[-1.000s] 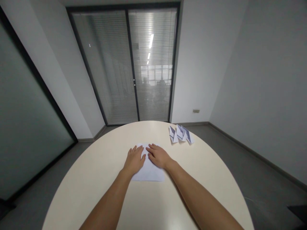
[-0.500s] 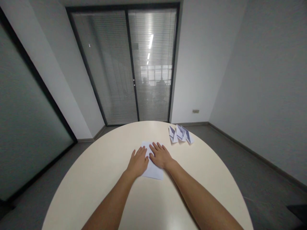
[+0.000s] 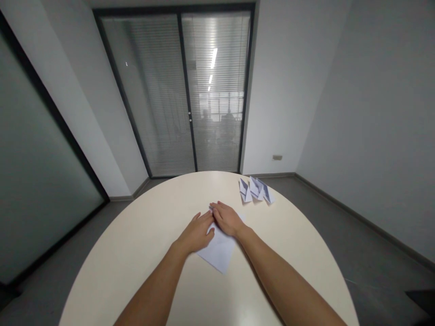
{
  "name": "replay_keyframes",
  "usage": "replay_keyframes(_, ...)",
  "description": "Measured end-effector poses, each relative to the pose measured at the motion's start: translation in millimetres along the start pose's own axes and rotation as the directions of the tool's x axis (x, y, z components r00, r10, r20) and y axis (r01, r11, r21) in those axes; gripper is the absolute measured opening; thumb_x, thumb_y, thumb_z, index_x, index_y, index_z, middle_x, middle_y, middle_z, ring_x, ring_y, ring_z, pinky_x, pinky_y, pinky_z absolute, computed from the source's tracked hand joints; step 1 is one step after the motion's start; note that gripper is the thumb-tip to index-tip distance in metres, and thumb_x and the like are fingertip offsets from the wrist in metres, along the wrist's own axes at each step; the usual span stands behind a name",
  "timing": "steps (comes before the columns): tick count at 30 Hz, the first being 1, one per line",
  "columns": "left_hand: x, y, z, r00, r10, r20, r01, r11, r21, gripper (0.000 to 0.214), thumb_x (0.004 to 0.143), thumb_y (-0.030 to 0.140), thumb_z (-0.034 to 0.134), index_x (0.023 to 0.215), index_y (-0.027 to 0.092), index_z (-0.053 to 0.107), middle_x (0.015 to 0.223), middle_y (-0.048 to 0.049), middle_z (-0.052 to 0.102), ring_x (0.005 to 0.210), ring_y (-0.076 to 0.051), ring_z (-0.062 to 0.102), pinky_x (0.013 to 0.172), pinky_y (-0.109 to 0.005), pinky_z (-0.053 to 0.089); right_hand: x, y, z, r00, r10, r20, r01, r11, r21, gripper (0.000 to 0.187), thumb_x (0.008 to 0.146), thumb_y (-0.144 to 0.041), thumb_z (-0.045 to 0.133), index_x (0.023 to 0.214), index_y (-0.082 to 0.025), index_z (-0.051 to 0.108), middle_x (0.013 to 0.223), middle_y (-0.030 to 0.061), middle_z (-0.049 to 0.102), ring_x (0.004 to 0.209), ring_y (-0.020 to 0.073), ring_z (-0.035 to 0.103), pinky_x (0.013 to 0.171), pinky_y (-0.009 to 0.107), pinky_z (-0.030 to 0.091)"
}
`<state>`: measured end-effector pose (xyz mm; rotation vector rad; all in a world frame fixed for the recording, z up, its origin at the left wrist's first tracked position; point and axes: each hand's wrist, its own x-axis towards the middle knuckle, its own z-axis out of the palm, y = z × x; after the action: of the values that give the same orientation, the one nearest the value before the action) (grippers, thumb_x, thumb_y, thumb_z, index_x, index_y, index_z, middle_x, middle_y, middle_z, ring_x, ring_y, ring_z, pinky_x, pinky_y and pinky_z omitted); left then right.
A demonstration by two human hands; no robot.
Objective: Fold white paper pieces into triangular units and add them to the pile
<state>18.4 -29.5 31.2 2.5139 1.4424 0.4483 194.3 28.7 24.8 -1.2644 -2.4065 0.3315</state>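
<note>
A white sheet of paper (image 3: 219, 251) lies on the round cream table (image 3: 136, 253), turned so one corner points toward me. My left hand (image 3: 197, 233) rests flat on its left part with fingers stretched out. My right hand (image 3: 227, 218) lies flat on its upper right part, fingers together and extended. The fingertips of both hands nearly meet near the sheet's far corner. Much of the sheet is hidden under the hands.
Three folded white paper pieces (image 3: 255, 190) lie in a row at the far right of the table. Beyond the table stand a glass sliding door with blinds (image 3: 183, 95) and grey walls. Grey floor surrounds the table.
The sheet has turned from lying square to lying diagonally, a corner now toward me. Both hands have shifted with it and stayed flat on it.
</note>
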Motion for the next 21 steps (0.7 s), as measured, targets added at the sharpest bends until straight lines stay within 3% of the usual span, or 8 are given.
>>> replay_keyframes(5, 1.5, 2.5, -1.4, 1.000, 0.003, -0.001, -0.003, 1.000, -0.010, 0.056, 0.094, 0.023, 0.046, 0.150, 0.029, 0.045, 0.160, -0.0056, 0.044, 0.152, -0.019, 0.033, 0.126, -0.051, 0.021, -0.9, -1.3, 1.6, 0.989, 0.074, 0.127, -0.070, 0.997, -0.042, 0.061, 0.107, -0.040, 0.014, 0.154, -0.016, 0.044, 0.163, 0.0078, 0.037, 0.154, 0.0285, 0.023, 0.123, 0.051, 0.022)
replay_keyframes(12, 1.9, -3.5, 4.1, 0.999, -0.021, -0.025, 0.022, 0.999, 0.034, 0.053, 0.097, 0.026, 0.042, 0.150, 0.026, 0.046, 0.159, -0.0071, 0.045, 0.150, -0.021, 0.036, 0.126, -0.053, 0.020, -2.8, -5.0, -4.3, 0.987, 0.140, 0.080, -0.133, 0.987, -0.092, 0.059, 0.107, -0.038, 0.018, 0.153, -0.013, 0.044, 0.162, 0.0103, 0.038, 0.154, 0.0297, 0.023, 0.124, 0.054, 0.015)
replay_keyframes(15, -0.7, -4.9, 2.5, 0.990, -0.107, -0.089, 0.115, 0.989, 0.090, 0.048, 0.098, 0.027, 0.040, 0.144, 0.023, 0.053, 0.157, -0.0104, 0.048, 0.148, -0.024, 0.040, 0.124, -0.055, 0.022, -5.7, -10.7, -8.1, 0.993, 0.108, 0.039, -0.104, 0.990, -0.098, 0.056, 0.107, -0.039, 0.022, 0.152, -0.013, 0.045, 0.161, 0.0118, 0.039, 0.154, 0.0277, 0.025, 0.124, 0.050, 0.017)
replay_keyframes(21, -5.0, -1.4, -3.5, 0.955, -0.217, -0.202, 0.245, 0.962, 0.124, 0.044, 0.096, 0.026, 0.043, 0.136, 0.023, 0.061, 0.152, -0.0119, 0.053, 0.144, -0.027, 0.045, 0.123, -0.057, 0.023, -12.7, -22.2, -9.5, 0.983, 0.132, 0.129, -0.120, 0.988, -0.102, 0.065, 0.104, -0.050, 0.031, 0.158, -0.014, 0.035, 0.165, 0.0130, 0.028, 0.155, 0.0305, 0.020, 0.124, 0.051, 0.015)
